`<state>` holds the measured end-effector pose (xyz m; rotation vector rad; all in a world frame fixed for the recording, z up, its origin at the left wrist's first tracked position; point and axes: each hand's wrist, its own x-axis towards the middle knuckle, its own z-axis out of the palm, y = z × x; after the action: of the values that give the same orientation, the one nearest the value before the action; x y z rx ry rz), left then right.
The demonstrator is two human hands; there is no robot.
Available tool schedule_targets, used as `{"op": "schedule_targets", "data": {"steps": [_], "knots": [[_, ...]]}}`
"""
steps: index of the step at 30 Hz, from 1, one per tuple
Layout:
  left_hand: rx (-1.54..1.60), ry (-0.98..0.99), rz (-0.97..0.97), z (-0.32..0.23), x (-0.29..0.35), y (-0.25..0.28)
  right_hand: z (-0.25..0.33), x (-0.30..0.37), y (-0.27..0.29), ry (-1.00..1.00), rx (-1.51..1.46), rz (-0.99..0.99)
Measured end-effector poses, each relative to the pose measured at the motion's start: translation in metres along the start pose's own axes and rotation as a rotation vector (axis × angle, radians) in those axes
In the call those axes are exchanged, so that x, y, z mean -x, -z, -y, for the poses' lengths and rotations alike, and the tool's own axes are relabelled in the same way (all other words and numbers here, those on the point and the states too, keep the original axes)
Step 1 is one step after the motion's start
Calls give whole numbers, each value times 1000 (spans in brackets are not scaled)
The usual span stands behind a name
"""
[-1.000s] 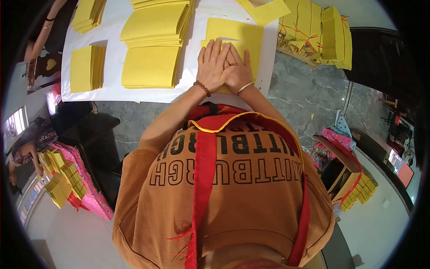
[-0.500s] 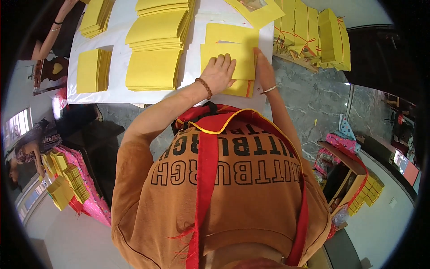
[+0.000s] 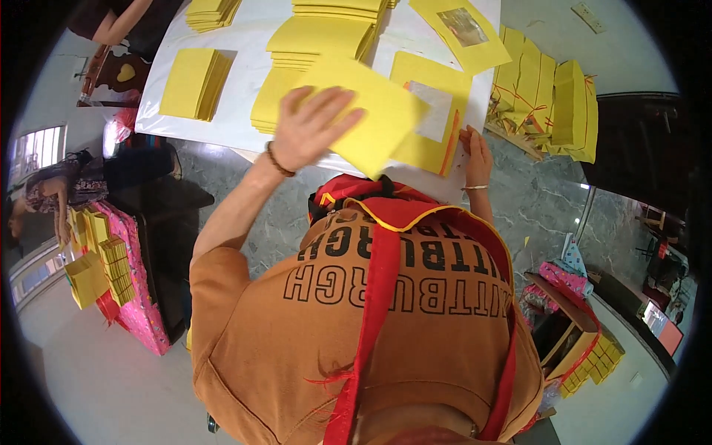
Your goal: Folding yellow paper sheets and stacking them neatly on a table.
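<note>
My left hand [image 3: 315,127] holds a folded yellow paper packet [image 3: 382,111] by its left side, the fingers spread over its top. The packet is tilted and partly covers the front yellow stack [image 3: 268,104]. Its underside and my fingertips' exact grip cannot be made out. On the white table [image 3: 237,137] to the right lies another yellow packet [image 3: 424,154] with a pale grey panel [image 3: 432,111] and an orange strip along its right side. Beside that strip, at the table's right edge, my right hand [image 3: 477,157] is open with its fingers stretched out, holding nothing visible.
More yellow stacks [image 3: 194,85] stand at the left and back of the table. A yellow sheet with a picture panel [image 3: 463,48] lies at the far right. Beyond the table edge are red-tied yellow bundles [image 3: 526,96]. Another person's arm [image 3: 119,26] shows at far left.
My left hand has moved left with the top yellow packet, uncovering the packet with the grey panel. My right hand has drawn back toward the table edge. The whole view has shifted.
</note>
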<state>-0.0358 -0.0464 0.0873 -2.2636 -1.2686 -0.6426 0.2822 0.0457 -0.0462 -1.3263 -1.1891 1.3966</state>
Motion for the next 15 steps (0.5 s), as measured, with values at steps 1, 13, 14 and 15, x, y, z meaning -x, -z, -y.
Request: {"op": "schedule_targets", "data": {"steps": [1,13,14,15], "knots": [[-30,58,72,13,18,0,3,-1,-3,-22,-12,-17],[54,351,567,52,82,-32,-17,-9,-3,28,-25,-6],[75,383,596,48,89,-37,-19,-10,-2,44,-31,-2],[106,391,633,47,91,-37,-19,-9,-2,44,-33,-3]]}}
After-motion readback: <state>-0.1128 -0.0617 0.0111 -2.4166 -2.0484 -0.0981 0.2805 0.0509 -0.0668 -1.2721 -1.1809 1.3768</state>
